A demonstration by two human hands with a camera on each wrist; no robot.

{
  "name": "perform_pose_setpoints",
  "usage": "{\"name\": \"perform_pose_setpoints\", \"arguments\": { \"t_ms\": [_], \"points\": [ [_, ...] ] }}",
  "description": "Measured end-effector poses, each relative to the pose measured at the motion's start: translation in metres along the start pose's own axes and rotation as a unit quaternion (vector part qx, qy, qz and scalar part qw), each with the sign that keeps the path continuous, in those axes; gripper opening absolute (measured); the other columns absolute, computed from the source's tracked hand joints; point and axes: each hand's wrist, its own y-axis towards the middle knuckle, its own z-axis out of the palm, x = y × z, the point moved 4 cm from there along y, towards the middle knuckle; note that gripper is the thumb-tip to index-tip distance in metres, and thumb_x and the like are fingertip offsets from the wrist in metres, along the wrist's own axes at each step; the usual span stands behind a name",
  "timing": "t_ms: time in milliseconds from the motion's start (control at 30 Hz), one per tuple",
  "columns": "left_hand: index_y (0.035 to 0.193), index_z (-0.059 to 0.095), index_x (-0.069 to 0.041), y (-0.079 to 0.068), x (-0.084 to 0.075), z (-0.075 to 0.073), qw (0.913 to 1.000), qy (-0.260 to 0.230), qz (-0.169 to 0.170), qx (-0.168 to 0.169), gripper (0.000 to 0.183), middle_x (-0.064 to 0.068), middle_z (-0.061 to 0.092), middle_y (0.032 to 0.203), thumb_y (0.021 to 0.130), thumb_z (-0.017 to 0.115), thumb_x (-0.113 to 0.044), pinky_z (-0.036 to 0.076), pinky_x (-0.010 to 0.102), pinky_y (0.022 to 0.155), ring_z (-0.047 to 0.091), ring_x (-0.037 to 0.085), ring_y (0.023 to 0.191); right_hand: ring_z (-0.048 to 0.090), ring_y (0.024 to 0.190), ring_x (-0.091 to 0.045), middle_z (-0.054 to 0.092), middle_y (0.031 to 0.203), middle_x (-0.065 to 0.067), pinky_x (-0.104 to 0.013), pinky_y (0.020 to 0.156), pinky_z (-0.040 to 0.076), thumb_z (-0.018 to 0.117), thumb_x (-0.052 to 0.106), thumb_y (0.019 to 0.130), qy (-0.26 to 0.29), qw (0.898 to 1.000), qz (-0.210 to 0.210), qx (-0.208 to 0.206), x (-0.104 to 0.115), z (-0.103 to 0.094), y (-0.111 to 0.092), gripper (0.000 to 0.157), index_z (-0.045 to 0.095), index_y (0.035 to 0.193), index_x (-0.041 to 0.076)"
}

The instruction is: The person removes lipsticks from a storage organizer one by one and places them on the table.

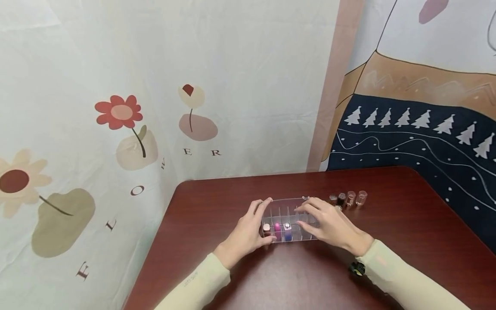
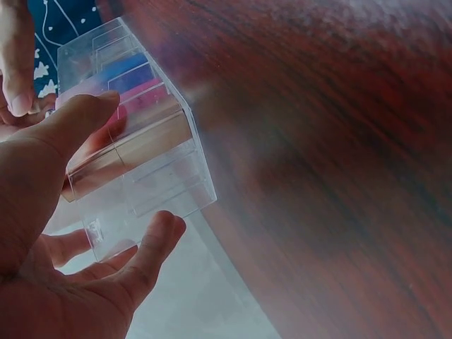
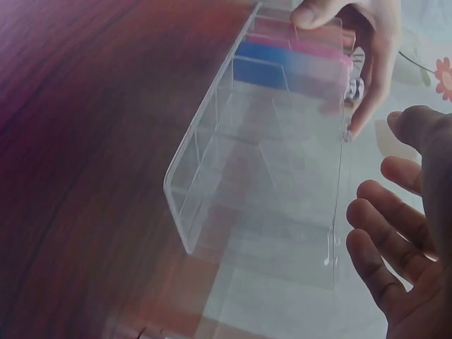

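A clear plastic organizer (image 1: 296, 237) with small compartments stands on the table. My left hand (image 1: 246, 228) grips its left end, the thumb across the front wall and the fingers round the back. Three colored tubes that look like lipsticks sit in the left compartments: a brown one with a pale top (image 1: 266, 228), a magenta one (image 1: 277, 228) and a blue one with a clear top (image 1: 287, 232). Over the organizer's right part hovers my right hand (image 1: 329, 221), fingers spread and loosely bent. In the right wrist view, nothing is between that hand's fingers (image 3: 371, 201).
Several small tubes with clear or dark caps, among them a clear-capped one (image 1: 361, 198), stand behind my right hand. The dark red table (image 1: 209, 198) meets a flower-printed cloth (image 1: 252, 86) at the back. A dark blue printed cloth (image 1: 387, 159) hangs at the right.
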Motion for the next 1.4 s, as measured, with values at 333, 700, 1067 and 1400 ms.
{"name": "perform_pose_setpoints", "arguments": {
  "t_ms": [333, 700, 1067, 1400],
  "points": [
    [0.182, 0.035, -0.018, -0.001, 0.001, -0.001, 1.0000, -0.001, 0.004, -0.003, 0.118, 0.015, 0.051, 0.166, 0.089, 0.106, -0.030, 0.070, 0.039, 0.092, 0.066, 0.017, 0.081, 0.071, 0.093, -0.011, 0.079, 0.110, -0.001, -0.032, 0.081, 0.064, 0.101, 0.021, 0.088, 0.007, 0.999, -0.032, 0.003, 0.009, 0.013, 0.008, 0.037, 0.084, 0.120, 0.012],
    [0.181, 0.036, -0.017, 0.000, 0.001, -0.002, 0.9999, 0.003, 0.009, -0.008, 0.117, 0.014, 0.051, 0.165, 0.088, 0.106, -0.029, 0.070, 0.041, 0.094, 0.068, 0.020, 0.085, 0.073, 0.092, -0.010, 0.079, 0.109, -0.001, -0.031, 0.079, 0.065, 0.101, 0.026, 0.089, 0.007, 0.999, -0.026, 0.026, 0.014, 0.027, 0.010, 0.037, 0.084, 0.118, 0.011],
    [0.182, 0.034, -0.017, -0.001, -0.001, -0.001, 1.0000, 0.001, 0.001, 0.001, 0.117, 0.015, 0.050, 0.167, 0.089, 0.105, -0.027, 0.071, 0.041, 0.095, 0.072, 0.023, 0.087, 0.072, 0.093, -0.009, 0.080, 0.111, 0.001, -0.031, 0.078, 0.066, 0.100, 0.029, 0.091, 0.010, 0.999, -0.008, 0.048, 0.015, 0.034, 0.008, 0.036, 0.084, 0.119, 0.014],
    [0.182, 0.034, -0.019, 0.000, -0.001, -0.001, 0.9999, -0.004, -0.011, 0.008, 0.118, 0.016, 0.049, 0.169, 0.089, 0.105, -0.025, 0.071, 0.040, 0.092, 0.071, 0.022, 0.084, 0.070, 0.089, -0.007, 0.078, 0.107, 0.005, -0.030, 0.077, 0.065, 0.100, 0.032, 0.092, 0.006, 0.999, -0.004, 0.053, 0.017, 0.038, 0.007, 0.034, 0.083, 0.118, 0.015]
  ]
}}
